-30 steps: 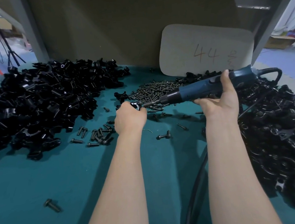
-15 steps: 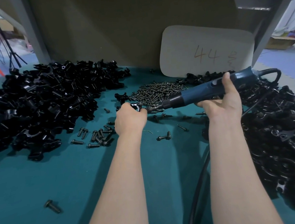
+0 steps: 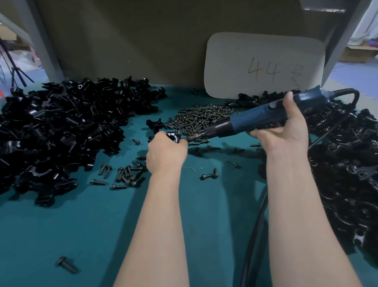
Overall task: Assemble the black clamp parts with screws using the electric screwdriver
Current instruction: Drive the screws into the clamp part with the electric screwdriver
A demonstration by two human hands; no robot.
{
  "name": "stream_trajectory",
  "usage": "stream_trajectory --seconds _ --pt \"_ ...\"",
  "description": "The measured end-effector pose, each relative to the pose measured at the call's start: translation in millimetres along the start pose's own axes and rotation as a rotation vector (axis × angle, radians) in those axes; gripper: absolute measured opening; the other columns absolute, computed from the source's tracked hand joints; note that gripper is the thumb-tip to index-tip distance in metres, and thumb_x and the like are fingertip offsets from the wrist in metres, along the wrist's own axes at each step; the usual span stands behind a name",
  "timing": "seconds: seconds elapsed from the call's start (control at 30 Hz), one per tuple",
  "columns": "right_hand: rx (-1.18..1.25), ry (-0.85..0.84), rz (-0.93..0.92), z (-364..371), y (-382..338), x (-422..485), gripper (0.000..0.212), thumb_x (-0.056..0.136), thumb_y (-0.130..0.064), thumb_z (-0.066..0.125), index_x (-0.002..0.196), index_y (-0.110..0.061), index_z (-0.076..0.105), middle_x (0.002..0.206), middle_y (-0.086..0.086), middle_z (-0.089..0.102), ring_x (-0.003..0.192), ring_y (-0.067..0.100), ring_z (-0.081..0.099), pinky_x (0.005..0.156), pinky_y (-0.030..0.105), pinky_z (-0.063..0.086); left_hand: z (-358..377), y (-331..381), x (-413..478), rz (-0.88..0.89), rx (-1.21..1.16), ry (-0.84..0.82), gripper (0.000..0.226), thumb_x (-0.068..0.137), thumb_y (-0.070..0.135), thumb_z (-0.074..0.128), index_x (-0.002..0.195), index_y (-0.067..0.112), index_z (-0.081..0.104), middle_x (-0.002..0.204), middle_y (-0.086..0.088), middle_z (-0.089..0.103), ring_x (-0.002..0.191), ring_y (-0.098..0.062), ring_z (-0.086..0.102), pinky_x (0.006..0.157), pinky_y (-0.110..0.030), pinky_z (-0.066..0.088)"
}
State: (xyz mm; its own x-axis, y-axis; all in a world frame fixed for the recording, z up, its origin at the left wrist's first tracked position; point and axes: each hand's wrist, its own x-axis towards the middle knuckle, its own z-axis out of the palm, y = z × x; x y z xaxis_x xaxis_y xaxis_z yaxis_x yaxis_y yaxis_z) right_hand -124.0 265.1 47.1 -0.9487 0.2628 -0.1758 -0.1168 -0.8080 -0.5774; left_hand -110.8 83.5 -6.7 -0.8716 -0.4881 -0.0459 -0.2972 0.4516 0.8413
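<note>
Toward the back of the desk (image 3: 77,231), the left hand (image 3: 165,152) grips one black clamp part (image 3: 173,136). The right hand (image 3: 280,131) is wrapped round the blue electric screwdriver (image 3: 260,118), whose bit meets the part. The part appears rigid, glossy, light and probably slippery, so hold its curved body clear of the screw hole.

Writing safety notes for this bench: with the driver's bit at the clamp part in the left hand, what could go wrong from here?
The electric screwdriver has its bit at the black clamp part gripped in the left hand; a slip could jab that hand. The right hand holds the tool slanted, so it might drive crooked. The black cord by the right forearm may snag.
</note>
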Motion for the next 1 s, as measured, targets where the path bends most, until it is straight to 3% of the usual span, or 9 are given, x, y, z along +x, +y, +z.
stream_trajectory --seconds 0.2,0.3,0.37,0.53,0.77,1.0 --pt "0.013 0.021 -0.042 1.0 1.4 1.6 0.061 0.086 -0.027 0.070 0.138 -0.017 0.040 0.138 0.011 0.050 0.126 0.032 0.048 0.092 0.061 0.042 0.1 1.0 -1.0 0.001 0.005 0.014 0.020 0.090 0.027 0.056 0.100 0.011 0.060 0.091 -0.008 0.071 0.083 -0.027 0.066 0.059 -0.027 0.040" --pt "-0.026 0.012 -0.085 1.7 2.3 2.5 0.035 0.085 -0.030 0.070 0.112 -0.015 0.055 0.113 0.007 0.061 0.098 0.024 0.061 0.094 0.053 0.046 0.9 2.3 -1.9 0.010 0.006 0.034 0.019 0.090 0.027 0.057 0.094 0.009 0.061 0.085 -0.008 0.072 0.080 -0.027 0.068 0.056 -0.026 0.041" --pt "-0.063 0.020 -0.103 2.4 3.5 2.1 0.023 0.086 -0.034 0.069 0.095 -0.018 0.055 0.101 0.003 0.061 0.084 0.018 0.060 0.091 0.047 0.048 1.7 2.7 -1.8 0.013 0.028 0.048 0.021 0.090 0.030 0.057 0.090 0.008 0.059 0.083 -0.007 0.072 0.078 -0.026 0.068 0.055 -0.026 0.040" --pt "-0.076 0.015 -0.109 5.4 4.1 0.0 0.021 0.088 -0.038 0.065 0.090 -0.022 0.053 0.099 0.002 0.060 0.081 0.015 0.059 0.061 0.037 0.053 4.1 2.8 -0.5 0.012 0.059 0.074 0.022 0.090 0.033 0.058 0.079 0.013 0.055 0.081 -0.006 0.072 0.078 -0.025 0.068 0.054 -0.026 0.040" --pt "-0.111 -0.002 -0.132 9.2 5.9 0.9 0.027 0.089 -0.043 0.062 0.093 -0.018 0.051 0.107 0.004 0.062 0.098 0.021 0.063 0.092 0.050 0.051 5.6 2.0 2.1 0.020 0.098 0.074 0.023 0.090 0.033 0.058 0.083 0.012 0.055 0.082 -0.006 0.071 0.079 -0.024 0.067 0.056 -0.027 0.042" --pt "-0.138 -0.002 -0.126 8.1 6.2 2.1 0.029 0.089 -0.045 0.061 0.092 -0.018 0.051 0.106 0.004 0.061 0.098 0.021 0.062 0.093 0.054 0.049 6.9 1.6 4.7 0.008 0.106 0.076 0.023 0.090 0.034 0.058 0.084 0.012 0.054 0.083 -0.006 0.071 0.080 -0.024 0.067 0.055 -0.027 0.041"
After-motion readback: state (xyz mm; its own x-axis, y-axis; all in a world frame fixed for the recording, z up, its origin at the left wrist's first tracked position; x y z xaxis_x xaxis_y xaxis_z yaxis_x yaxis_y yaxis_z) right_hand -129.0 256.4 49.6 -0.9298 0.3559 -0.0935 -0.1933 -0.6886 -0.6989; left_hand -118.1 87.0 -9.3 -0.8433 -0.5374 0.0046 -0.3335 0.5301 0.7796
